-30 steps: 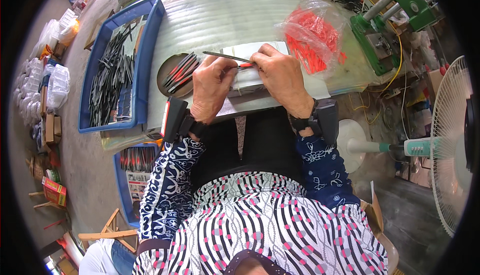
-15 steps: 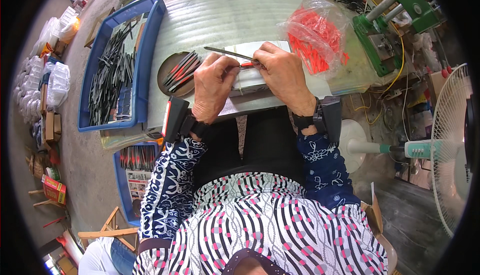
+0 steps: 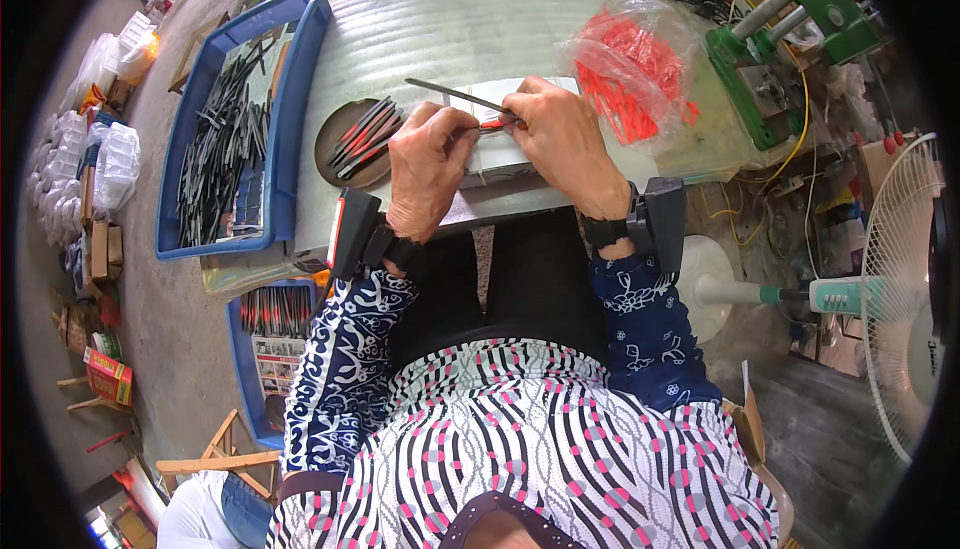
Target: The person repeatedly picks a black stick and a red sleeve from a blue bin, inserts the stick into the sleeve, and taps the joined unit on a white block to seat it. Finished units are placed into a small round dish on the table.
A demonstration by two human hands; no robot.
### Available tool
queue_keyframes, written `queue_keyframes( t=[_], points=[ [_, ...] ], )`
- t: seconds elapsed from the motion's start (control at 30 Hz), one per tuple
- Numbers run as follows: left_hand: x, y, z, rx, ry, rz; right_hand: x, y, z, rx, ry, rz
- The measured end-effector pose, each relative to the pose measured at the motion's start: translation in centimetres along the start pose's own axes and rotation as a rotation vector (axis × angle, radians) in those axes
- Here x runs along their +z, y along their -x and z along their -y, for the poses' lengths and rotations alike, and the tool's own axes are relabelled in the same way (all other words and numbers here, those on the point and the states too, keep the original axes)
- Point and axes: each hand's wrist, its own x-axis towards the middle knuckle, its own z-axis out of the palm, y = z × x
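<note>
Over the middle of the surface [image 3: 420, 39], both hands, left [image 3: 428, 164] and right [image 3: 563, 139], are pinching a thin dark rod [image 3: 452, 95] at its red-tipped near end, which looks light, stiff and slippery, best held near that tip.
</note>
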Motion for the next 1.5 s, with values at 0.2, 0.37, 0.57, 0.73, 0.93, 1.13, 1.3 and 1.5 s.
queue_keyframes(
  t=[0.2,0.37,0.57,0.73,0.93,1.13,1.3,1.5],
  points=[
    [-0.1,0.0,0.0,0.048,-0.023,-0.019,0.2,1.3,0.4,0.063,-0.233,-0.264],
    [-0.1,0.1,0.1,0.061,-0.035,-0.027,-1.5,1.5,0.3,0.209,-0.107,-0.415],
    [-0.1,0.1,-0.1,0.059,-0.030,-0.030,-6.0,0.2,1.4,0.210,-0.338,-0.258],
    [-0.2,0.2,-0.3,-0.045,-0.003,0.014,-5.3,-0.7,1.3,-0.040,0.004,-0.259],
    [0.0,0.1,0.1,0.080,-0.016,-0.045,-1.5,0.5,-0.3,-0.059,-0.015,-0.096],
    [-0.1,0.2,0.0,0.055,-0.013,-0.027,-0.6,0.9,-0.3,0.008,-0.022,-0.038],
    [-0.1,0.2,-0.2,-0.003,0.036,-0.014,-0.4,0.7,0.0,0.031,0.010,-0.011],
    [0.0,0.2,0.1,0.049,-0.010,-0.019,-0.8,1.0,0.0,0.097,-0.158,-0.137]
  ],
)
